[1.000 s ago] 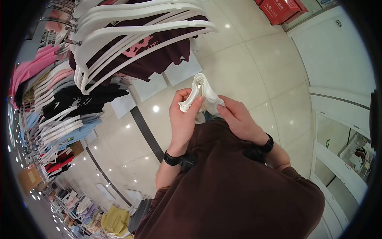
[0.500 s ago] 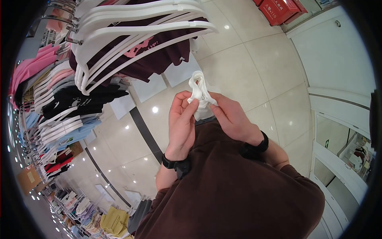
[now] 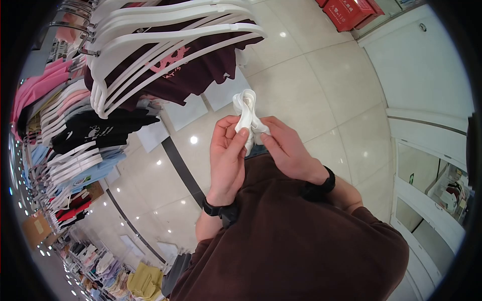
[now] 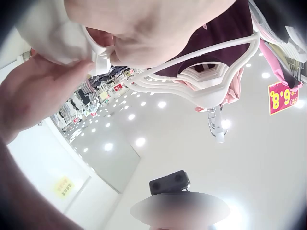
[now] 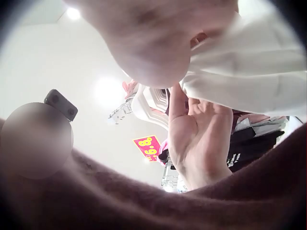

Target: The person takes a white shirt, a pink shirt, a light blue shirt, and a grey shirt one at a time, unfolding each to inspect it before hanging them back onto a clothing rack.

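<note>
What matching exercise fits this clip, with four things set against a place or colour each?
Things:
1 cloth
2 hangers
3 box
4 wristbands

Place or colour:
A red, on the floor at upper right
B black, one on each wrist
C pinched between left hand and right hand
D white, hung at upper left

Pairs: 1-C, 2-D, 3-A, 4-B

White hangers [image 3: 100, 93] carried maroon shirts [image 3: 211, 65] on the rack. Black shirts [image 3: 100, 130] hung beside them. Red boxes [image 3: 351, 12] stood on the glossy tiled floor [image 3: 311, 85].
</note>
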Motion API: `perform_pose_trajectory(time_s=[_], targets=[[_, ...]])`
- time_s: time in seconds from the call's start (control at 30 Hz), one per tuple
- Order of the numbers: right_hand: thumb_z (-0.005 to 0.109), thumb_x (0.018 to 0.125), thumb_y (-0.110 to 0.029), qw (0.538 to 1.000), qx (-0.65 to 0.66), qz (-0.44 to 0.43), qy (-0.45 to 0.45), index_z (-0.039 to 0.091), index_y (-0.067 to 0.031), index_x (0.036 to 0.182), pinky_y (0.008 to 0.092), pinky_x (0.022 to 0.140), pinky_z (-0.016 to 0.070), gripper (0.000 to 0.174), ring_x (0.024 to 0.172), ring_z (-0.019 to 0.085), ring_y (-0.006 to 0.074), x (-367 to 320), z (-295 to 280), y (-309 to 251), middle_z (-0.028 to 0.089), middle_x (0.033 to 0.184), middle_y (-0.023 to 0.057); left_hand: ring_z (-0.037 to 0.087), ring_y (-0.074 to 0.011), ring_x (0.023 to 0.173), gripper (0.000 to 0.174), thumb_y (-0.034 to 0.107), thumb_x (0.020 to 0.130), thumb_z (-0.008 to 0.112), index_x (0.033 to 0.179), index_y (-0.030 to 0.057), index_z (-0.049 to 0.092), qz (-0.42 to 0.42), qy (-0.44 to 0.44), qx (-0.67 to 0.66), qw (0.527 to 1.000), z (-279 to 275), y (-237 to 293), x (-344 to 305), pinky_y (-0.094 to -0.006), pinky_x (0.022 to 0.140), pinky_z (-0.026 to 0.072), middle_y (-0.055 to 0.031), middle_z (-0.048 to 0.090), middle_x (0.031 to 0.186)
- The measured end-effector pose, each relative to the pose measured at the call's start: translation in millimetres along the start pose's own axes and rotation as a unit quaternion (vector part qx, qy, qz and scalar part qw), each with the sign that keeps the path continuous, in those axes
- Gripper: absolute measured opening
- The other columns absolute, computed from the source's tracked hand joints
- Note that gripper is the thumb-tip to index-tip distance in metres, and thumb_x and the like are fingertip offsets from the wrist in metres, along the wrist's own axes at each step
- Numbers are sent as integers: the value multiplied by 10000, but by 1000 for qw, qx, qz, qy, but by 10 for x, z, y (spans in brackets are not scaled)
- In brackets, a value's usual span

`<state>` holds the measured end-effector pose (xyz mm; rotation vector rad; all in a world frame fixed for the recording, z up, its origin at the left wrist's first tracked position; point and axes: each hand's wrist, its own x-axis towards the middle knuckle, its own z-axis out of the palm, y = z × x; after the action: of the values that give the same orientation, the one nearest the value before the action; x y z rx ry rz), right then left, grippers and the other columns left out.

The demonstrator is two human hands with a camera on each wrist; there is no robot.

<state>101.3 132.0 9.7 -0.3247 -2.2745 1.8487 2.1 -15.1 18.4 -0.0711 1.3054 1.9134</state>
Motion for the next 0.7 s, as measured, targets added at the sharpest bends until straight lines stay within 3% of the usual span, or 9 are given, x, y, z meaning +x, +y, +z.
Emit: perform_pose_trajectory(time_s=[0.1, 0.2, 0.27, 0.4, 0.47, 0.6, 0.67, 0.7], targets=[[457, 1055, -112, 1000, 12, -7, 7, 575, 41, 1335, 428, 917, 500, 340, 1061, 638, 382, -8, 57, 7, 627, 1238, 214, 612, -89, 1059, 349, 0, 999, 615, 1323, 56, 497, 6, -15, -1, 1000, 108, -17, -52, -254, 886, 494, -52, 609, 1261], [457, 1056, -119, 998, 42, 50, 7, 580, 41, 1323, 436, 881, 507, 334, 1020, 652, 390, -2, 13, -73, 652, 1178, 214, 597, -119, 1081, 403, 14, 975, 631, 1350, 74, 495, 41, 0, -4, 999, 125, -33, -88, -275, 918, 489, -35, 581, 1300], [465, 1055, -127, 989, 67, 133, -4, 572, 42, 1327, 438, 864, 511, 338, 1009, 663, 384, 7, -36, -106, 661, 1139, 223, 598, -132, 1098, 455, -24, 959, 629, 1377, 74, 481, 81, -5, 11, 997, 97, -22, -95, -284, 938, 488, -58, 543, 1356], [498, 1041, -134, 995, 57, 73, -36, 539, 41, 1368, 433, 859, 516, 373, 996, 674, 368, 2, 33, -17, 667, 1120, 218, 593, -152, 1149, 479, -42, 950, 625, 1391, 64, 472, 79, -18, 20, 997, 89, -58, -106, -300, 971, 488, -74, 540, 1363], [537, 1007, -121, 998, 46, -18, -35, 519, 30, 1383, 434, 842, 524, 406, 960, 683, 363, 3, 75, -19, 680, 1079, 205, 579, -166, 1202, 488, -62, 943, 612, 1396, 47, 468, 95, -18, 21, 995, 93, -49, -99, -308, 998, 486, -89, 543, 1352], [550, 971, -92, 999, 30, -20, -27, 505, 20, 1392, 427, 814, 533, 439, 931, 685, 356, 16, 65, -131, 686, 1061, 187, 599, -173, 1228, 464, -98, 952, 561, 1390, 21, 465, 66, -64, 57, 994, 78, 47, -191, -301, 998, 502, -127, 505, 1441], [552, 950, -74, 998, 11, 60, -20, 539, 8, 1372, 417, 788, 536, 430, 897, 684, 341, -24, 45, -83, 689, 1012, 182, 634, -170, 1187, 451, -97, 953, 544, 1388, 10, 492, 130, -100, 154, 974, 69, 48, -220, -299, 1009, 503, -137, 532, 1450], [552, 950, -74, 998, 11, 59, -20, 539, 8, 1372, 417, 788, 536, 430, 897, 684, 341, -39, 17, -43, 689, 1012, 182, 634, -170, 1187, 451, -97, 953, 544, 1388, 10, 492, 130, -99, 155, 974, 55, 54, -241, -299, 1009, 503, -137, 532, 1450]])
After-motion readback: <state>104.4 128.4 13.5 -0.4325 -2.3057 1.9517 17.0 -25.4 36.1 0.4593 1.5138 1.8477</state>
